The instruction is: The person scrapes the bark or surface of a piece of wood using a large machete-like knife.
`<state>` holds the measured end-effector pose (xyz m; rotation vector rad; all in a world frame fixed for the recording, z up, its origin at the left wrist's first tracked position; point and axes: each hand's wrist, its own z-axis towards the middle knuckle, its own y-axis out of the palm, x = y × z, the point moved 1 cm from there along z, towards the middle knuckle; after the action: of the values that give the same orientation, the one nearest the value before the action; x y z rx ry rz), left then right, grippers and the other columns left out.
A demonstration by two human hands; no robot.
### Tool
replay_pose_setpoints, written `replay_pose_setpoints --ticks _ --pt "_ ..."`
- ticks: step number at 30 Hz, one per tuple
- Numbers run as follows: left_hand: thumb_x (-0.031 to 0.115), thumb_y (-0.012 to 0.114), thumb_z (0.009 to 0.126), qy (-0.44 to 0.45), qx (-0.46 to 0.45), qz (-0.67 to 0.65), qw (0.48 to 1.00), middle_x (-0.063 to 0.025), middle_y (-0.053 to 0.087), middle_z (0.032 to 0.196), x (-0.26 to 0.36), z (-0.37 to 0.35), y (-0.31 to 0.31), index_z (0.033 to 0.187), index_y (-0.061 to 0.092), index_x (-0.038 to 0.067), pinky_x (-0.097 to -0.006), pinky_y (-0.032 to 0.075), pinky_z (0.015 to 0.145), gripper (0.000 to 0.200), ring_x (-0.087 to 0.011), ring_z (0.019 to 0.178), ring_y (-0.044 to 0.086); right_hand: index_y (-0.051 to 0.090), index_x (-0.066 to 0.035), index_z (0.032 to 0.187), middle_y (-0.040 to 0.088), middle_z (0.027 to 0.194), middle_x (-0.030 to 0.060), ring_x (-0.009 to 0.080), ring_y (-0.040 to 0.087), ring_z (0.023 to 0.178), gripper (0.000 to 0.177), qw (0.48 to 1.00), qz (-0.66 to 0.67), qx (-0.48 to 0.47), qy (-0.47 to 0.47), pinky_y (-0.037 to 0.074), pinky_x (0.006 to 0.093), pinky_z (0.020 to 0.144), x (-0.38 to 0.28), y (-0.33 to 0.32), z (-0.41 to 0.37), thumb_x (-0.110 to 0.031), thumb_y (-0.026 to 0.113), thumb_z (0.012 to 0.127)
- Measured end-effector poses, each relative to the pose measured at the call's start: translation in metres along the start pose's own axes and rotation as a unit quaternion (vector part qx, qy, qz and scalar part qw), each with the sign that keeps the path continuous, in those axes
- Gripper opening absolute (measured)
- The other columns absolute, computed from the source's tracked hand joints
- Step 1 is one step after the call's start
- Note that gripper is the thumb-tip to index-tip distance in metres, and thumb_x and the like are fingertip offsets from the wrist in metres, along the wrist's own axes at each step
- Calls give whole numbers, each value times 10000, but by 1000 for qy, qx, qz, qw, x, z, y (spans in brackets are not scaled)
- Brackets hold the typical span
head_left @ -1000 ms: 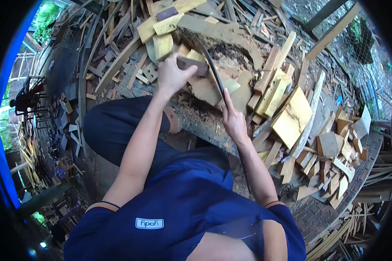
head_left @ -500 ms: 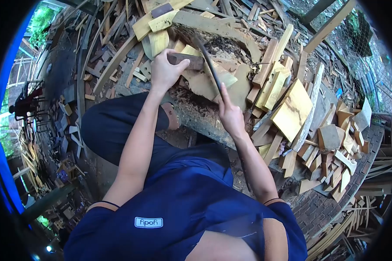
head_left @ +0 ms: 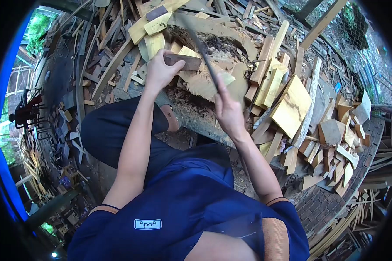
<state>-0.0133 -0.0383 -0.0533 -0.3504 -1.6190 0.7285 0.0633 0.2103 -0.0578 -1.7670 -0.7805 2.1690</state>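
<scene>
My left hand (head_left: 160, 71) grips the near end of a dark brown wood block (head_left: 189, 63), thumb along its upper face. The block is held over a large pale, rough-cut log (head_left: 200, 89) with a dark, decayed hollow behind it. In my right hand (head_left: 228, 111) is a machete (head_left: 203, 51), its long, narrow dark blade pointing up and away. The blade is raised just right of the block and apart from it. Fingers wrap its handle, which the hand partly hides. Yellow wood pieces (head_left: 156, 25) lie beyond my left hand.
Planks and a flat yellow board (head_left: 293, 106) are piled to the right of the log. Farther right lies a heap of small offcuts (head_left: 335, 139). Scrap wood (head_left: 102, 65) covers the ground at left. My bent knee (head_left: 104, 126) is close to the log.
My right hand has lifted and tilted the machete, so its tip is higher and farther left. My left hand still holds the wood block, with the view slightly shifted.
</scene>
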Motion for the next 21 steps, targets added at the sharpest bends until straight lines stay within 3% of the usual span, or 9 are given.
replay_pose_setpoints --ticks 1,2,7,9,13,16,19,20,21 --pt "289 793 734 0 11 -11 1000 -187 706 908 -4 -1 -1 1028 608 -29 -356 557 729 471 -256 812 710 291 -211 1519 636 756 275 449 639 668 605 980 -124 -120 99 494 539 618 17 8 -8 -183 515 957" --pt "230 791 764 -51 -10 -120 991 -168 705 879 10 -8 -7 1023 586 -36 -311 559 631 424 -189 719 706 289 -217 1519 637 768 279 451 639 678 604 983 -98 -105 113 492 537 620 33 10 -18 -196 514 960" --pt "206 783 779 -47 -29 -132 990 -119 700 809 19 -5 -11 1039 560 -39 -277 549 580 421 -142 657 690 276 -209 1525 649 838 277 446 643 726 624 989 -56 -87 106 501 509 644 1 -22 1 -165 528 955" --pt "155 771 816 -70 -63 -21 995 -180 662 969 32 -4 -13 1086 522 -69 -299 617 629 431 -212 791 708 290 -206 1523 655 887 261 425 646 744 638 998 48 0 31 507 477 661 -31 -30 13 -108 543 945" --pt "141 766 810 -71 -48 -42 995 -172 664 960 31 -5 -11 1094 529 -57 -296 616 621 420 -208 786 709 340 -227 1507 658 880 243 396 649 718 629 989 82 103 -71 511 458 651 -40 -27 20 -64 549 937" --pt "237 771 763 14 3 17 1000 -131 704 832 4 2 -4 1063 563 -9 -296 552 621 441 -163 641 694 264 -273 1527 660 821 263 438 655 707 620 995 -53 -79 36 507 545 645 21 13 -3 -179 514 968" --pt "268 779 750 -47 -19 -61 997 -148 706 862 15 -3 -7 1068 570 -8 -321 558 647 470 -189 660 701 234 -284 1532 658 810 269 471 639 720 619 982 -81 -109 130 499 576 657 30 0 -2 -222 496 975" --pt "293 783 741 -40 -21 -34 998 -153 709 850 15 0 -8 1062 576 -5 -335 558 671 485 -207 665 704 236 -265 1533 657 822 275 479 634 729 620 976 -53 -131 167 497 568 665 32 -7 -1 -218 501 974" --pt "289 777 745 8 8 46 999 -152 710 835 -3 8 -3 1053 576 -2 -331 557 680 470 -210 656 704 253 -243 1529 653 816 283 467 641 734 608 986 -48 -98 123 502 543 678 24 -13 0 -214 502 975"
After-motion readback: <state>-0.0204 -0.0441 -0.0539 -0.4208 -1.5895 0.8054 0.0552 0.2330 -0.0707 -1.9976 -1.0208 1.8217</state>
